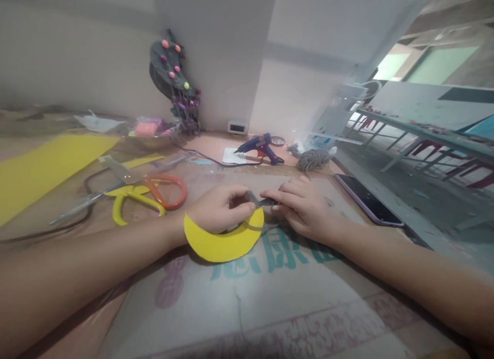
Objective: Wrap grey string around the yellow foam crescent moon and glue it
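A yellow crescent-shaped cutout (222,247) is gripped at its right end by my left hand (219,207), its curved body hanging below the hand over a printed board. A strand of grey yarn (252,226) crosses the crescent near that right tip. My right hand (303,207) is beside it, thumb and fingers pinched on a small dark grey bundle that looks like yarn (268,202). Only a narrow gap separates the two hands. Part of the crescent's upper tip is hidden by my left fingers.
Scissors (170,191) with orange and yellow handles lie left, near a yellow sheet (50,166). A blue glue gun (260,147) stands behind, with a yarn ball (312,159) to its right. A phone (368,200) lies right. A decorated grey crescent (164,68) leans on the wall.
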`<state>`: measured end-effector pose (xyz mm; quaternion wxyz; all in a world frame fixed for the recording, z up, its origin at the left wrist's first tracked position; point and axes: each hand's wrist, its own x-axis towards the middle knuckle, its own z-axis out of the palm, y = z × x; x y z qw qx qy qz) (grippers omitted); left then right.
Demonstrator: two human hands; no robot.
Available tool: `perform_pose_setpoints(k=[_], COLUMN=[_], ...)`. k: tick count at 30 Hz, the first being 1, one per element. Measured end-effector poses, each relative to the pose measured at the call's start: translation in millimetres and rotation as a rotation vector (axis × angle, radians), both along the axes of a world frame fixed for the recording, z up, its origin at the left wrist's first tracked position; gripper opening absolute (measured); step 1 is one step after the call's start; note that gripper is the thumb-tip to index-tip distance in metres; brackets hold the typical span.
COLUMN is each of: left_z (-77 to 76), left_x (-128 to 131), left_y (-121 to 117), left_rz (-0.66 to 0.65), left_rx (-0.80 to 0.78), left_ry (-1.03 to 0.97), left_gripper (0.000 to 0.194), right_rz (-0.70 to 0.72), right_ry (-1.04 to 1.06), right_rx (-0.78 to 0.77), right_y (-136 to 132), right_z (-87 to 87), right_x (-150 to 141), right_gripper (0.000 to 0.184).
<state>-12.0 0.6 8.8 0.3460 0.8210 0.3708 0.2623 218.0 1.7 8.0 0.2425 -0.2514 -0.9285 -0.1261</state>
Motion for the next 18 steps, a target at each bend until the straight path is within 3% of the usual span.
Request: perform_pose_setpoints(k=[18], left_z=[3.0], left_x=[0.3], left_y=[-2.1], left_rz=[-0.008], left_rx=[-0.066], left_ry=[-0.029], left_gripper=[0.017], right_rz=[-0.027], right_ry=[-0.048], right_rx=[0.125], right_y=[-2.3], right_z=[4.4], right_x=[-1.8], right_gripper=[0.026])
